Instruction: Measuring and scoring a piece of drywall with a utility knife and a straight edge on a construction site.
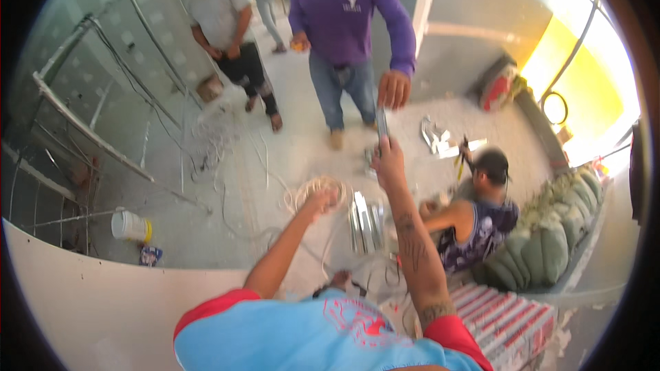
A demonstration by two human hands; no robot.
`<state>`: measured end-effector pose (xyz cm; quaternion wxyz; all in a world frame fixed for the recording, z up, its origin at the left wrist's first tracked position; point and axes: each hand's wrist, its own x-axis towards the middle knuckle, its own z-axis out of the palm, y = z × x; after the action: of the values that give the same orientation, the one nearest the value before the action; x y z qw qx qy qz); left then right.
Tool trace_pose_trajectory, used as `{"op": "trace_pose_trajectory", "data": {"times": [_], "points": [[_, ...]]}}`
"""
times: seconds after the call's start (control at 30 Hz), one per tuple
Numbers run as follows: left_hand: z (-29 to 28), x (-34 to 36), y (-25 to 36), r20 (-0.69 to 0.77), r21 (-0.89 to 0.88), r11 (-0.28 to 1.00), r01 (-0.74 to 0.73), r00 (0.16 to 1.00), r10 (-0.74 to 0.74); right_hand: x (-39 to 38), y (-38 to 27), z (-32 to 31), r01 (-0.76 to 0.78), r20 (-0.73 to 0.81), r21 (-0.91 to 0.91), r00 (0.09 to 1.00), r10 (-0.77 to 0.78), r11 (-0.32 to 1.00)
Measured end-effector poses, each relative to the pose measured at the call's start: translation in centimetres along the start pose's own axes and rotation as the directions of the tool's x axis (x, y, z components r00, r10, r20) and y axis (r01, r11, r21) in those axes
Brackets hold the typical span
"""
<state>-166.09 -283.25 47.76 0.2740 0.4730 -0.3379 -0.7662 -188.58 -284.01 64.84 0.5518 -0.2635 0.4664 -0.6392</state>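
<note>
My right hand (390, 159) reaches out ahead, its fingers closed round the near end of a narrow silver metal strip (383, 126). At the strip's far end is the hand (394, 89) of a person in a purple long-sleeved top, so the strip spans between us. My left hand (322, 203) is lower and to the left, above or beside a coil of pale cable (306, 191) on the floor; its fingers are smeared, and whether they hold anything does not show. Right of it, several shiny metal profiles (366, 223) lie in a stack.
Scaffold tubes (96, 134) stand at left, near a white bucket (130, 227). A person in a cap (481, 216) crouches close on my right, by green bundled rolls (543, 240) and red-and-white striped boxes (505, 323). Another person (223, 20) stands far left. Cables cross the floor.
</note>
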Motion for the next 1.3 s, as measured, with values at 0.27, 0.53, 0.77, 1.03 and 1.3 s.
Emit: {"op": "trace_pose_trajectory", "data": {"times": [0.27,0.53,0.77,1.03,1.3], "points": [[2.4,-2.5,0.2,-0.028,0.068,0.997,0.033,0.999,-0.031,-1.3,-1.9,-0.9,-0.021,0.024,0.17,1.0,0.017,0.985],[3.0,-2.2,0.3,-0.029,0.087,0.996,0.023,0.999,-0.02,-0.4,-3.3,-0.7,0.004,0.05,0.177,0.999,-0.013,0.984],[3.8,-2.9,0.2,-0.026,0.103,0.993,0.051,0.998,-0.048,-0.3,-3.4,-1.1,-0.002,0.052,0.18,0.999,-0.008,0.984],[3.1,-3.4,-1.3,-0.011,0.136,0.989,0.055,0.998,-0.054,0.1,-4.6,-1.4,0.019,0.05,0.213,0.998,-0.03,0.977],[3.5,-4.1,-1.7,-0.04,0.123,0.987,0.1,0.995,-0.096,0.4,-4.0,-1.5,0.005,0.072,0.205,0.997,-0.02,0.979]]}}
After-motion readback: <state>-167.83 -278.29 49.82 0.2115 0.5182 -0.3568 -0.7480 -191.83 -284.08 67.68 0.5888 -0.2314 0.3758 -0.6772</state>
